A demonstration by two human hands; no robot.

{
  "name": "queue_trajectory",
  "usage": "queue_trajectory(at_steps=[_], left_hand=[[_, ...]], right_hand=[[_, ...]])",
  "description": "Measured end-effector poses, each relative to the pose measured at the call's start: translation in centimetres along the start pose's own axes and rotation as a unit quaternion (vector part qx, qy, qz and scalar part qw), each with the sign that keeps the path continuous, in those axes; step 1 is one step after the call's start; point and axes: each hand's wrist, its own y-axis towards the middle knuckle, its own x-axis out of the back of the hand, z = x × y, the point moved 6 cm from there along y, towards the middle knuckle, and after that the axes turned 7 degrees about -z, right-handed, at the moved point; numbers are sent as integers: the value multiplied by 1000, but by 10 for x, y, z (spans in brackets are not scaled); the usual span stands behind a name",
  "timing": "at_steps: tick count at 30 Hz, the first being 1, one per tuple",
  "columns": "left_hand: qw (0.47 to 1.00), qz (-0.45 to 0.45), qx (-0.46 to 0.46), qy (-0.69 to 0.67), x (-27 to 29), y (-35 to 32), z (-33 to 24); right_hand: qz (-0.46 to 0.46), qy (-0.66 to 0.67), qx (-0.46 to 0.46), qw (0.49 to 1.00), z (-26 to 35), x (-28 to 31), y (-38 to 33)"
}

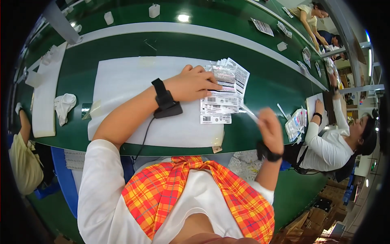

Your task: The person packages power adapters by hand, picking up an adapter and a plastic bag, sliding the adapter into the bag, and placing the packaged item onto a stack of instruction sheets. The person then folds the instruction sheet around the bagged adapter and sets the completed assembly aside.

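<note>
A pile of flat printed packets, clear-fronted with white labels and barcodes, lies fanned out at the right end of a white foam sheet. My left hand rests on the pile with its fingers stretched out, the fingertips touching the upper packets. To the right of the pile, my right hand is closed and slightly blurred. It pinches a thin whitish strip that runs from the edge of the packets to the fingers. A black strap is on each wrist, and a cable trails from the left one.
The green table carries a crumpled white cloth at left and another packet pile at right. A pale rail crosses beyond the sheet. A co-worker in white sits at right; another person's arm shows at far left.
</note>
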Motion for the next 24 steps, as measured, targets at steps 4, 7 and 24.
queue_trajectory(at_steps=[4, 7, 24], left_hand=[[998, 33, 23, -37, 18, 4, -3], [1000, 4, 28, -7, 18, 12, -9], [968, -138, 55, 202, 28, 14, -10]], right_hand=[[-318, 68, -246, 913, -80, 134, -170], [-289, -135, -296, 900, -99, 146, -227], [131, -32, -229, 964, -27, -68, 124]])
